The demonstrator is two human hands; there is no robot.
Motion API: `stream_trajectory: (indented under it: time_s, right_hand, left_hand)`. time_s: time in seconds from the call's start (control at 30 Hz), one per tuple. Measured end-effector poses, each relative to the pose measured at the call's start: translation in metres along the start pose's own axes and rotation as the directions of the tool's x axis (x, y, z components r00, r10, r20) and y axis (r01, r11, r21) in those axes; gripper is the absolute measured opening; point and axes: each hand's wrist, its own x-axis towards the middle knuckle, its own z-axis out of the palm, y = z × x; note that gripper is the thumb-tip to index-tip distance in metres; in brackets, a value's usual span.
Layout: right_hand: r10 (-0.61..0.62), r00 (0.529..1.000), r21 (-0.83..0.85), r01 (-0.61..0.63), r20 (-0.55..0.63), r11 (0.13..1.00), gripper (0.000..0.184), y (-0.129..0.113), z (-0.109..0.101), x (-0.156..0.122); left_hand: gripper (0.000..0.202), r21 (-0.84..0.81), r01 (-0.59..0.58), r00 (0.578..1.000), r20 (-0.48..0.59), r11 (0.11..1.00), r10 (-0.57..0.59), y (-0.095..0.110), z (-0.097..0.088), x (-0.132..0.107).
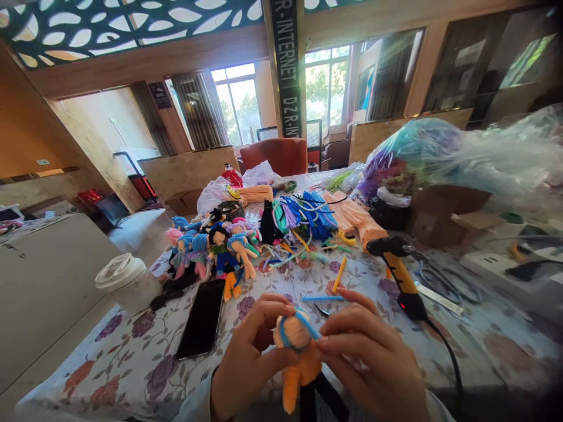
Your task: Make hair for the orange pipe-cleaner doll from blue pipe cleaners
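Low in the middle of the view, my left hand (259, 346) grips a small fuzzy doll (301, 366) by the side of its head. The doll has a peach head, an orange body with an arm, and black legs hanging below. A blue fuzzy strip (303, 319) curves over the head like hair. At the strip's right end, the thumb and fingers of my right hand (369, 346) are pinched together. Just beyond the hands lie a straight blue pipe cleaner (323, 298), a yellow-orange one (339, 274) and a dark pointed tool, partly hidden.
A black phone (201, 319) and a white lidded jar (127, 281) stand to the left. Finished dolls (220, 243) are heaped behind the phone, beside bundles of coloured pipe cleaners (308, 217). On the right lie a yellow-black glue gun (402, 275) with its cord, and scissors (440, 281).
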Motion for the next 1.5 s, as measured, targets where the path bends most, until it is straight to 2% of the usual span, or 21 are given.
stream_trajectory:
  time_s: [0.13,0.23,0.3,0.5,0.63,0.8,0.93,1.03,1.17,1.23,1.33,1.5]
  right_hand:
    - [-0.034,0.995,-0.036,0.038,0.097,0.999,0.013,-0.002,-0.001,-0.001]
    - [-0.076,0.982,-0.032,0.083,0.173,0.996,0.021,-0.003,-0.002,-0.002]
    - [-0.073,0.981,-0.044,0.083,0.18,0.996,0.025,-0.003,-0.002,-0.002]
    - [-0.025,0.985,-0.044,0.033,0.169,0.998,0.029,-0.004,-0.002,-0.003]
    - [-0.01,0.985,-0.042,0.018,0.175,0.999,0.028,-0.004,-0.002,-0.003]
    - [0.038,0.996,-0.053,-0.034,0.08,0.998,0.012,-0.003,0.005,-0.001]
    - [0.09,0.996,-0.05,-0.089,0.024,0.995,0.014,0.0,0.012,-0.001]
    - [0.12,0.993,-0.062,-0.121,-0.017,0.991,0.014,0.009,0.013,-0.001]
    - [0.205,0.973,-0.136,-0.219,-0.106,0.966,0.009,0.03,0.014,-0.003]
    - [0.256,0.965,-0.19,-0.263,-0.062,0.946,0.009,0.04,0.02,-0.007]
    - [0.28,0.958,-0.267,-0.255,0.059,0.929,0.013,0.052,0.038,-0.014]
    - [0.299,0.922,-0.34,-0.207,0.245,0.917,0.018,0.057,0.063,-0.025]
  left_hand:
    - [0.036,-0.153,0.052,0.998,-0.03,0.987,-0.058,0.003,0.001,0.002]
    - [0.034,-0.23,0.117,0.992,-0.013,0.966,-0.123,0.006,0.002,0.005]
    - [0.034,-0.264,0.152,0.988,0.003,0.952,-0.157,0.007,0.002,0.006]
    - [0.035,-0.277,0.167,0.986,0.021,0.946,-0.167,0.005,0.001,0.006]
    - [0.034,-0.227,0.165,0.986,0.02,0.96,-0.165,0.004,-0.001,0.006]
    - [0.032,-0.098,0.1,0.995,-0.018,0.99,-0.102,-0.003,-0.001,0.003]
    - [0.029,0.009,0.088,0.996,0.019,0.996,-0.088,-0.011,-0.002,0.003]
    - [0.031,0.076,0.153,0.988,-0.005,0.985,-0.153,-0.012,-0.007,0.005]
    - [0.039,-0.036,0.254,0.959,-0.125,0.967,-0.256,-0.005,-0.025,0.012]
    - [0.037,-0.146,0.267,0.942,-0.169,0.953,-0.29,-0.002,-0.035,0.014]
    - [0.036,-0.297,0.269,0.938,-0.135,0.916,-0.319,0.0,-0.043,0.014]
    - [0.036,-0.386,0.288,0.933,-0.092,0.876,-0.347,0.0,-0.042,0.011]
